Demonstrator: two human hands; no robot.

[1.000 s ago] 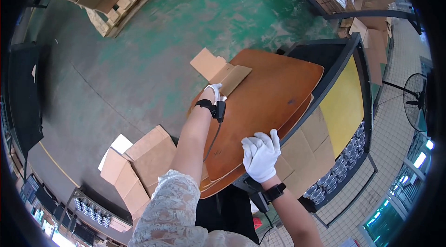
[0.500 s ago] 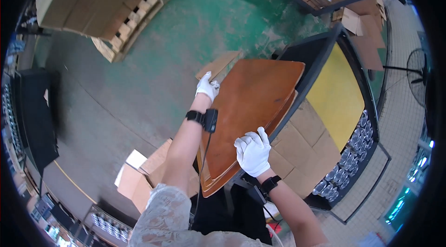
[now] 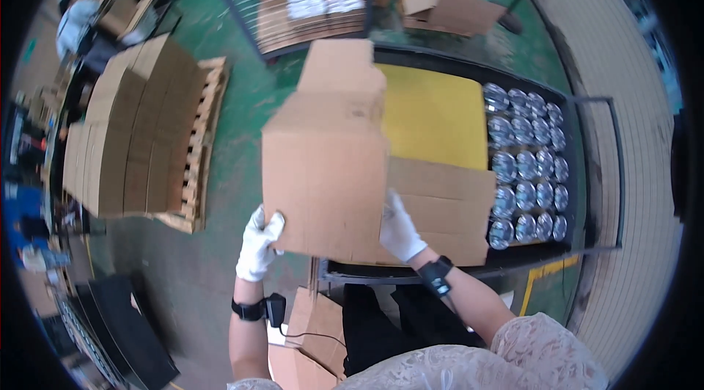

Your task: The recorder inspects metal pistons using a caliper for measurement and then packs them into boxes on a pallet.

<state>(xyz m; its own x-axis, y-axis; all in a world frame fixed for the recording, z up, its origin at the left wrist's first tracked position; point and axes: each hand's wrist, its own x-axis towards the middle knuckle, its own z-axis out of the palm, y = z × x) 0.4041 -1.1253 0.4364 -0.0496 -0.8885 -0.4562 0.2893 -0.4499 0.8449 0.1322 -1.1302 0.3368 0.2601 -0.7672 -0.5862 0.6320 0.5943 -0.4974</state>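
Observation:
Before me I hold a light brown cardboard sheet (image 3: 323, 184) with a narrower flap at its far end. My left hand (image 3: 258, 243), in a white glove, is closed on its lower left edge with the thumb on top. At the lower right edge is my right hand (image 3: 401, 230), also gloved, its fingers partly hidden by the sheet. The sheet hangs over the left part of a dark-framed cart (image 3: 528, 256). Inside the cart lie a yellow sheet (image 3: 433, 115) and a second cardboard piece (image 3: 447, 206), beside rows of shiny, round, silvery things (image 3: 524, 195).
Stacked cardboard (image 3: 132, 140) stands on a wooden pallet (image 3: 198, 148) at left. A rack (image 3: 273, 46) of white-wrapped goods and opened cartons (image 3: 458, 8) stand beyond the cart. An open carton (image 3: 312, 339) sits by my legs. Far left is a person (image 3: 77, 27).
My view has swung toward the cart. The reddish-brown boards near my hands are out of sight, and both hands are now at the cardboard sheet, held up before me.

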